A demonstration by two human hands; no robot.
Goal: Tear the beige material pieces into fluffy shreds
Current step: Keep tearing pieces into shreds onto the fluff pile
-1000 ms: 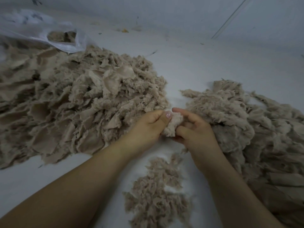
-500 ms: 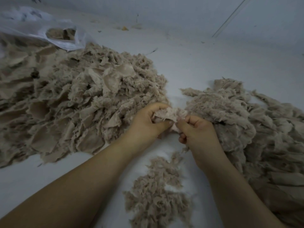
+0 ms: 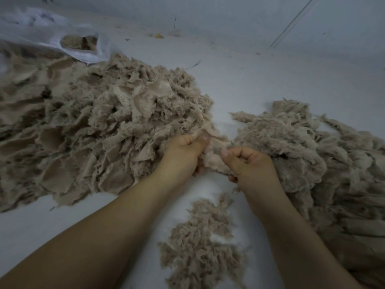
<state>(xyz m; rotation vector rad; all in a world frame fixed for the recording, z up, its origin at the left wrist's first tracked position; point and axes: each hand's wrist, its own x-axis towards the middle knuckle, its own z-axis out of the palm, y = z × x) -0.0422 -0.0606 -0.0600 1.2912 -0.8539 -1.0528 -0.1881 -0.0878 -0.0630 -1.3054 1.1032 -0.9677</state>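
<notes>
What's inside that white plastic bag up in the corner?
Through the opening of the white plastic bag you can see some beige material, like the big pile in front of it. How much more it holds is hidden by the plastic.

A white plastic bag (image 3: 52, 36) is lying crumpled at the far left of the pale floor (image 3: 260, 84), its torn opening facing the camera and showing something brownish inside that is too dim to make out. A small yellowish scrap (image 3: 158, 35) is sitting on the floor near the base of the pale wall (image 3: 229, 11), with a few dark specks scattered around it. A thin light line (image 3: 291, 21) is running diagonally across the upper right.
</notes>
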